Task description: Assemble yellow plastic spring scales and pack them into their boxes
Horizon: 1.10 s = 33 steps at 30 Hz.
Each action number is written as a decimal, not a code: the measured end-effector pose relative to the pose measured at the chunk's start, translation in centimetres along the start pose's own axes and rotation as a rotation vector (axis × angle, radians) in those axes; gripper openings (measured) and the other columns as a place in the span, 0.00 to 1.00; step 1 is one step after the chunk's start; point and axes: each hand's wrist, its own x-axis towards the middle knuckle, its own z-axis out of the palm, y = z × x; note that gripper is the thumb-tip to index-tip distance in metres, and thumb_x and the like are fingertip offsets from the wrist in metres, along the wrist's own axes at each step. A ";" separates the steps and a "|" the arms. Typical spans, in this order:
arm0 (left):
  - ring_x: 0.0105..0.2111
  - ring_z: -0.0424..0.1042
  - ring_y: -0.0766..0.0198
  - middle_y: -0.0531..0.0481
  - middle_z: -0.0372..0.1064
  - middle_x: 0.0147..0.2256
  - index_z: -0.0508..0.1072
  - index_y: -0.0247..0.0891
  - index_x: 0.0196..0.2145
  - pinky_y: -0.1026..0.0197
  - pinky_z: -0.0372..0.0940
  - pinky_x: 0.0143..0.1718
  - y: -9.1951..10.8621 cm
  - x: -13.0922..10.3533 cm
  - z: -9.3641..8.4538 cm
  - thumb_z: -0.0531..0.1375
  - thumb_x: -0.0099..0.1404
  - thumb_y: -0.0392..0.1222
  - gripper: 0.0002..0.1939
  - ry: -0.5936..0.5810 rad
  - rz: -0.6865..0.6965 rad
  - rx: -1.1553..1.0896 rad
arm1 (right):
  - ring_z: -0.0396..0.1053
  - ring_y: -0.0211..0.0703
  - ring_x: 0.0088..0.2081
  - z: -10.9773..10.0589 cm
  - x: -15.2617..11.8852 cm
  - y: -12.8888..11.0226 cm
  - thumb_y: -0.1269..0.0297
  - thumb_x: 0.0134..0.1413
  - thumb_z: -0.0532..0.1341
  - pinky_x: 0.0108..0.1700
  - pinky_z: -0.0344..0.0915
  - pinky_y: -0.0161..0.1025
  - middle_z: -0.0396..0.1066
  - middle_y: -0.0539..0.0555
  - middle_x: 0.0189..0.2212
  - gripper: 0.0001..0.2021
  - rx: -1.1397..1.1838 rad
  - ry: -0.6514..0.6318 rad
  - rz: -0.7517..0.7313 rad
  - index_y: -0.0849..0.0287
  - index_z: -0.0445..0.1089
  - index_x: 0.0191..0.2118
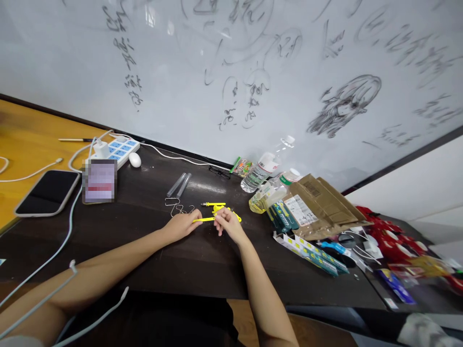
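Observation:
My left hand (186, 225) pinches one end of a thin yellow plastic stick (205, 220) over the dark table. At the stick's other end is my right hand (228, 224), its fingers closed around that tip; they partly hide it. Just beyond my hands lie more yellow pieces (218, 208), partly covered by my right hand. One slim yellow piece with a metallic end (210, 204) rests a little farther back. Beside my left hand are several bent thin wires (177, 208). Behind them lie two clear plastic tubes (183, 185), side by side.
On the left are a phone (48, 193), a power strip (125, 149), a white mouse (135, 160) and loose cables. Bottles (258, 171), a cardboard package (318, 205) and opened green boxes (314, 255) crowd the right. A whiteboard (173, 96) stands along the back, with glasses (219, 172) before it.

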 end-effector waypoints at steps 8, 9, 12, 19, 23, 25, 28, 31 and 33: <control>0.28 0.72 0.60 0.52 0.71 0.31 0.61 0.41 0.41 0.64 0.57 0.27 0.5 0.0 0.2 0.46 0.69 0.49 0.11 -0.009 0.011 -0.020 | 0.58 0.28 0.13 1.7 -0.1 0.2 0.53 0.50 0.61 0.10 0.55 0.25 0.64 0.43 0.17 0.14 -0.106 -0.012 0.026 0.58 0.59 0.29; 0.29 0.73 0.59 0.52 0.71 0.31 0.61 0.41 0.41 0.64 0.58 0.28 0.5 0.0 0.2 0.47 0.69 0.49 0.11 -0.011 0.016 -0.035 | 0.57 0.28 0.12 2.2 -0.1 0.3 0.53 0.50 0.61 0.10 0.53 0.25 0.63 0.43 0.17 0.14 -0.121 -0.017 0.035 0.58 0.59 0.29; 0.31 0.73 0.59 0.51 0.71 0.34 0.60 0.41 0.45 0.63 0.60 0.29 0.7 -0.2 0.3 0.48 0.68 0.49 0.12 -0.001 0.018 -0.093 | 0.55 0.28 0.12 3.4 -0.1 0.6 0.53 0.51 0.60 0.10 0.50 0.24 0.62 0.42 0.16 0.15 -0.151 -0.024 0.036 0.57 0.57 0.28; 0.32 0.73 0.60 0.52 0.72 0.33 0.58 0.44 0.55 0.63 0.61 0.33 0.3 -0.3 0.2 0.49 0.67 0.52 0.21 0.009 0.020 -0.117 | 0.53 0.28 0.11 2.4 0.2 0.9 0.49 0.54 0.56 0.09 0.48 0.26 0.63 0.42 0.17 0.16 -0.102 0.024 0.013 0.57 0.58 0.29; 0.32 0.72 0.63 0.53 0.72 0.36 0.65 0.46 0.51 0.65 0.60 0.34 0.3 -0.2 0.1 0.50 0.66 0.52 0.18 0.009 0.054 -0.122 | 0.54 0.29 0.12 2.8 0.0 0.9 0.49 0.53 0.57 0.10 0.47 0.26 0.62 0.43 0.17 0.16 -0.157 -0.046 0.022 0.57 0.58 0.29; 0.33 0.70 0.63 0.52 0.71 0.35 0.68 0.43 0.43 0.65 0.60 0.34 0.3 -0.1 0.1 0.50 0.67 0.51 0.14 0.020 0.067 -0.107 | 0.54 0.29 0.13 3.2 -0.2 0.8 0.48 0.54 0.56 0.12 0.48 0.27 0.62 0.44 0.17 0.16 -0.216 -0.073 0.009 0.57 0.58 0.28; 0.32 0.68 0.63 0.51 0.68 0.32 0.67 0.40 0.35 0.65 0.59 0.33 0.3 -0.2 0.1 0.47 0.68 0.46 0.12 0.026 0.105 -0.077 | 0.56 0.30 0.16 3.1 -0.3 0.7 0.47 0.59 0.50 0.17 0.52 0.29 0.62 0.47 0.18 0.20 -0.290 0.005 -0.069 0.58 0.60 0.26; 0.30 0.67 0.64 0.52 0.66 0.31 0.65 0.40 0.35 0.65 0.58 0.31 0.6 -0.4 0.0 0.48 0.66 0.41 0.08 0.006 0.152 -0.074 | 0.58 0.33 0.19 2.4 -0.1 0.8 0.47 0.61 0.46 0.21 0.55 0.31 0.62 0.48 0.19 0.22 -0.327 0.139 -0.144 0.59 0.64 0.29; 0.29 0.66 0.64 0.53 0.65 0.29 0.64 0.40 0.36 0.64 0.57 0.31 0.8 -0.5 -0.1 0.49 0.64 0.38 0.06 0.001 0.173 -0.064 | 0.59 0.34 0.20 2.0 0.1 0.9 0.47 0.61 0.46 0.24 0.57 0.32 0.61 0.48 0.19 0.21 -0.367 0.192 -0.163 0.59 0.64 0.30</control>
